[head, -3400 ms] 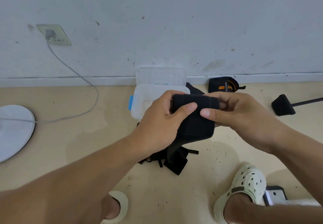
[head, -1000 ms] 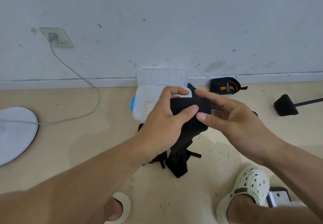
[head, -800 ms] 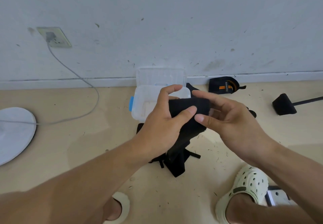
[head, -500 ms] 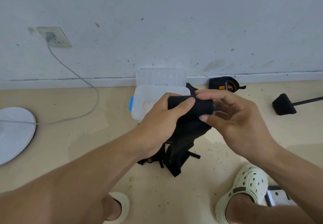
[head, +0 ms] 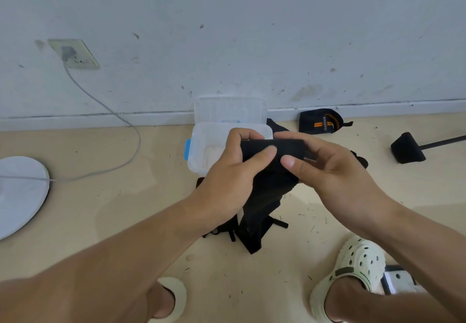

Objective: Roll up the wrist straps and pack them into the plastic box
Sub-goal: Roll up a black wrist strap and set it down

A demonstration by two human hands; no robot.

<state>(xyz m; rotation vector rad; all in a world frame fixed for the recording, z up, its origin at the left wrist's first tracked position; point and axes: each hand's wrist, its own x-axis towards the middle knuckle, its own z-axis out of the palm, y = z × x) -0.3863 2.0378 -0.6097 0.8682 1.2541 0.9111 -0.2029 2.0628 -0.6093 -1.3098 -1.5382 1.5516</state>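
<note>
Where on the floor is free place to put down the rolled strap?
Bare floor lies between the white disc and the plastic box, also between the black-orange strap and the black foot. Crowded: the strap pile below both hands, near the shoes.

Black wrist strap (head: 271, 186) held up above the floor, top end rolled into a horizontal tube, loose tail hanging down toward more black straps (head: 248, 232) heaped on the floor below. Left hand (head: 232, 179) and right hand (head: 335, 171) pinch the roll, thumbs on its near face, fingers curled over the top. Plastic box (head: 204, 146) is translucent white with a blue latch, open, on the floor behind the hands; its clear lid (head: 230, 109) leans on the wall. Another rolled strap (head: 320, 124), black with orange stripes, lies by the baseboard right of the box.
</note>
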